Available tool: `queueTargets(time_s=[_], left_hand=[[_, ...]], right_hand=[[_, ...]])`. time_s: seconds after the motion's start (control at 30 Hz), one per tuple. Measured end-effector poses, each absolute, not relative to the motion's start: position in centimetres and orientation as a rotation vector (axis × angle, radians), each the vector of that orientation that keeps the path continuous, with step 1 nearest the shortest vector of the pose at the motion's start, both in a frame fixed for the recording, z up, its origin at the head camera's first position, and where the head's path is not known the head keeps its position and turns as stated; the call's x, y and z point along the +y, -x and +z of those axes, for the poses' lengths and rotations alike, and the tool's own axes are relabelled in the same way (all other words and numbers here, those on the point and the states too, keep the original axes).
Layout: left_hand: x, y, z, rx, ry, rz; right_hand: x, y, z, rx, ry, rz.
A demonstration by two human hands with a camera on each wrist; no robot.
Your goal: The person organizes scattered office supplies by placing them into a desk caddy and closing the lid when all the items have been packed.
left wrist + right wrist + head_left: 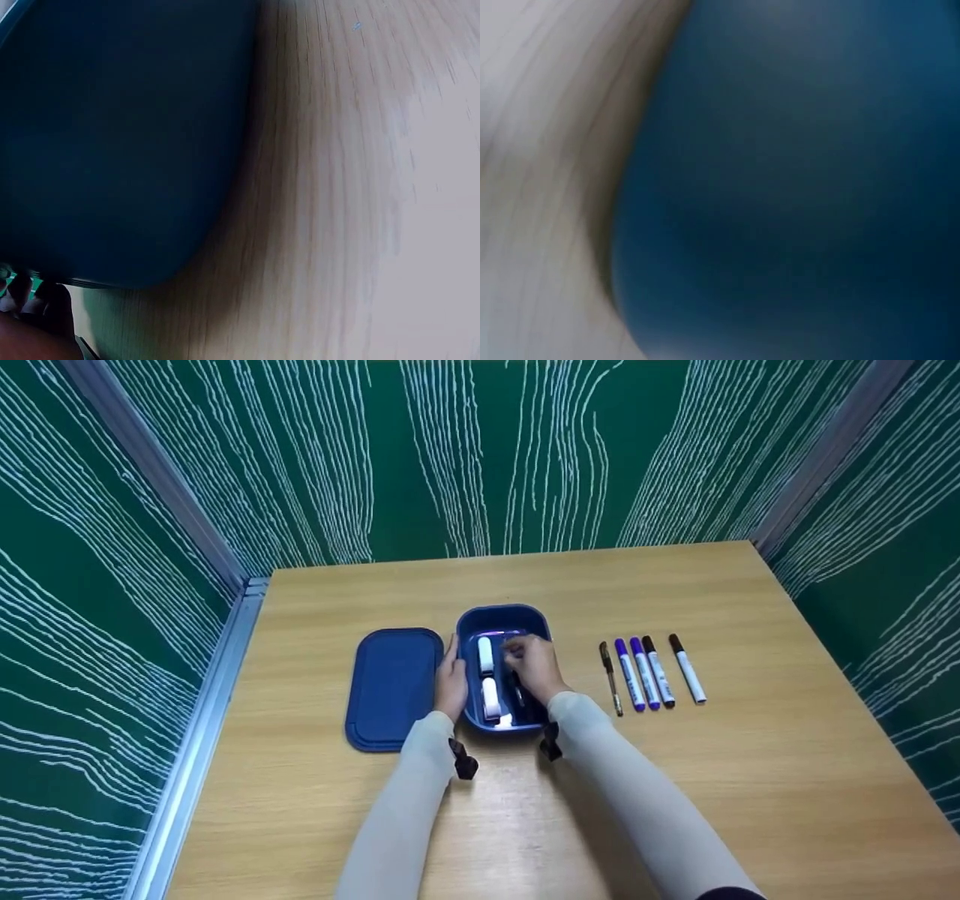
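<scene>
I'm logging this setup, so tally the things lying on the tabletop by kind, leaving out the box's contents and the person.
Blue box: 1
Blue lid: 1
Purple-capped markers: 2
Dark-capped markers: 2
Slim pen: 1
Total: 7

Head view: from above, on the wearer's side of the table [300,825], facing forward and steeply down, far enough off to take in the whole box [504,615], both hands (left [451,686], right [536,664]) and the green walls [495,450] behind. Left wrist view: low and very close, facing the box's outer side, which fills the left part, wood grain to the right, a few fingers [54,304] cut off at the lower left corner. Right wrist view: closer yet, blurred, box over centre and right, pale wood at left; both share box and tabletop with the head view.
</scene>
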State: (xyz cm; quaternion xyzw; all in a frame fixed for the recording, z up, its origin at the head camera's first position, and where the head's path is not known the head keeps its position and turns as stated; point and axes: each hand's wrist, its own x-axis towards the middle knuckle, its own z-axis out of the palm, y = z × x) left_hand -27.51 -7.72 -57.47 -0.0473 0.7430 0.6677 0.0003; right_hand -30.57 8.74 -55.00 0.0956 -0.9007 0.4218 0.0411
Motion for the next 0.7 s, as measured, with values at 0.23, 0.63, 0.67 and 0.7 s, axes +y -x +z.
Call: queueTargets(time_s=[0.23, 0.63, 0.67, 0.7], left_hand=[[-7.6, 27.6, -57.5, 2.394, 0.141, 2.087], [-7.8, 27.6, -57.6, 2.377, 0.159, 2.07], [-7.7, 27.6, -57.6, 2.375, 0.159, 2.071], [-7.7, 27.6, -57.6, 2.374, 0.161, 2.072]], right_hand=[[8.7, 30.6, -55.9, -2.775, -0.325, 1.26], [8.3, 30.6, -56.9, -2.827, -0.359, 1.222], [8.3, 30.6, -56.9, -2.838, -0.359, 1.208], [8.3, 30.6, -57.0, -2.846, -0.359, 1.198]])
